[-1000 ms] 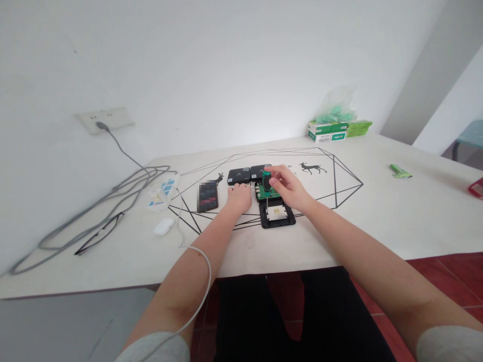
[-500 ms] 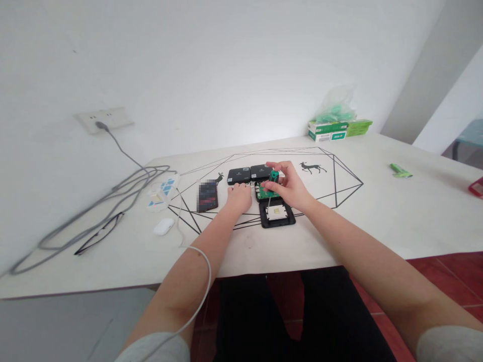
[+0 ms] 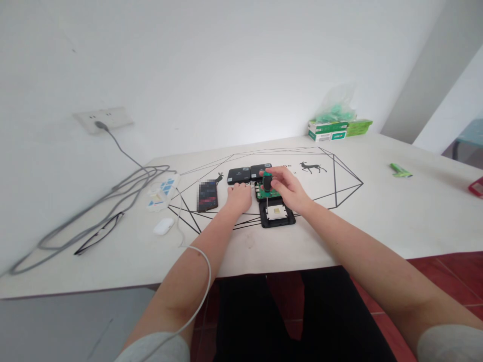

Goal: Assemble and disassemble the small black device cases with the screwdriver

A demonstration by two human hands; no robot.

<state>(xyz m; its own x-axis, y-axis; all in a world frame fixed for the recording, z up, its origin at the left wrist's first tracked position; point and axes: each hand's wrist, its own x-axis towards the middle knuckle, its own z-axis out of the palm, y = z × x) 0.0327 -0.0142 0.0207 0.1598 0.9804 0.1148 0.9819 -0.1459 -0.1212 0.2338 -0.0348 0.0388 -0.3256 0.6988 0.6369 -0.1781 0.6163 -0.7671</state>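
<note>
Right hand [image 3: 289, 190] is gripping a green-handled screwdriver [image 3: 266, 185], tip down over the open black case [image 3: 277, 214]. Left hand [image 3: 239, 195] rests flat on the table, just left of that case, holding nothing.

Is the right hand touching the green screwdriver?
Touching. The head view shows the right hand closed around the handle of the green screwdriver.

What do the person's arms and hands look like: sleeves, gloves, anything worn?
Short light grey sleeves, forearms bare. The left hand and right hand show no gloves or watch. A thin white cable loops over the left forearm.
</note>
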